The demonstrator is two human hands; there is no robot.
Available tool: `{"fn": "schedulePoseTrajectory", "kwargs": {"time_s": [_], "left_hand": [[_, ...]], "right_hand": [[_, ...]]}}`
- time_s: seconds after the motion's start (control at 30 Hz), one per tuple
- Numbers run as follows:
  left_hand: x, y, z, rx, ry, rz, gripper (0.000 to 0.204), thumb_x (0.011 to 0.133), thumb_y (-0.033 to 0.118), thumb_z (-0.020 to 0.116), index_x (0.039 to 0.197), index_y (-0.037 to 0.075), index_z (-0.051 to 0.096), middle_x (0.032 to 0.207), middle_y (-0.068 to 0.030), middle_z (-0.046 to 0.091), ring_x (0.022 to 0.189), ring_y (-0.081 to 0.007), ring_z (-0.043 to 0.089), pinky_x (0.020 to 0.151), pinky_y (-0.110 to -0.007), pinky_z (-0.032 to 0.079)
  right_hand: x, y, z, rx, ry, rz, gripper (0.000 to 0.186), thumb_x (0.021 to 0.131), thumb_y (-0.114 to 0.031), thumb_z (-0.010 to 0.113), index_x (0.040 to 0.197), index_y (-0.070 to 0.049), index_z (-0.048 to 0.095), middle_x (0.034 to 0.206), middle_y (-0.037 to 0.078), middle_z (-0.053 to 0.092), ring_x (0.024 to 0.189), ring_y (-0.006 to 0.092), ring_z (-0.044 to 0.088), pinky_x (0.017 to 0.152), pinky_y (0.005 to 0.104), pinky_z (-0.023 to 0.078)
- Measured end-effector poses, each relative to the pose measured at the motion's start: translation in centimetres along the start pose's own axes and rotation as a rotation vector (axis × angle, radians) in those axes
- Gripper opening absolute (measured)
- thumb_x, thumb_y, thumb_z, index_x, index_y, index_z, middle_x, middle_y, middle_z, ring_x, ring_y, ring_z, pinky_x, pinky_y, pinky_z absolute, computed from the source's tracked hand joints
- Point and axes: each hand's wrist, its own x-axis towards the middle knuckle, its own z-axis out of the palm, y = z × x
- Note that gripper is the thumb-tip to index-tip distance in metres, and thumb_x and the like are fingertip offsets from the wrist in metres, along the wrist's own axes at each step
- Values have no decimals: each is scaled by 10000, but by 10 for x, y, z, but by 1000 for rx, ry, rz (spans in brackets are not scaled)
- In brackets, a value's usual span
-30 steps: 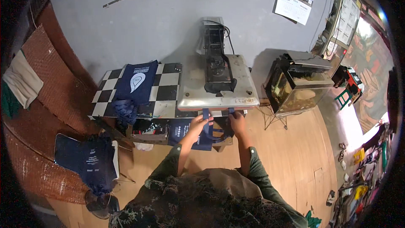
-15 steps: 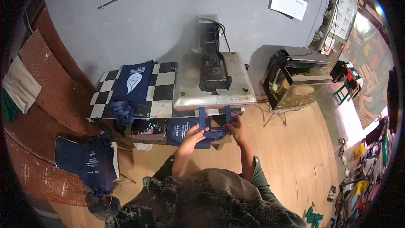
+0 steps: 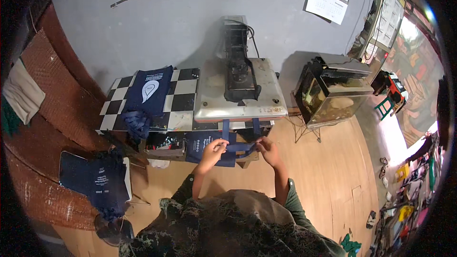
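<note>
Between my two hands stretches a navy fabric strap (image 3: 242,147), just in front of a heat press (image 3: 219,102) with a broad metal plate. My left hand (image 3: 211,156) pinches its left part, thumb against fingers. Closed on the right part is my right hand (image 3: 269,152). Two navy bag handles (image 3: 226,128) hang out from under the press plate; the rest of that bag is hidden. Below my hands, a navy printed bag (image 3: 200,146) lies on a lower shelf. Whether the held strap belongs to it, I cannot tell.
On the checkered tabletop (image 3: 178,104) left of the press lies another navy bag (image 3: 150,93) with a white print. A glass tank (image 3: 335,102) stands at right on a thin stand. More navy bags (image 3: 102,183) drape over a chair at left.
My hands have drawn slightly apart, and the strap between them is straighter. The right hand has come a little lower. The press and bags stay in place.
</note>
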Motion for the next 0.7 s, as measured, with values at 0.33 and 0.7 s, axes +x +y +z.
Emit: {"fn": "schedulePoseTrajectory", "kwargs": {"time_s": [0.33,0.7], "left_hand": [[-1,-4,-1,104,16,61,130,926,112,681,1009,17,648,816,7,629,765,-73,591,684,-223,473],[-10,0,18,-46,48,43,103,923,111,692,958,30,639,788,31,624,734,-27,542,640,-193,412]], "right_hand": [[-9,-12,12,-7,151,-62,74,933,-53,646,949,-4,593,870,23,643,809,112,599,743,269,477],[-7,8,17,60,204,-17,50,947,-52,628,916,-13,628,780,4,622,725,101,579,686,250,466]]}}
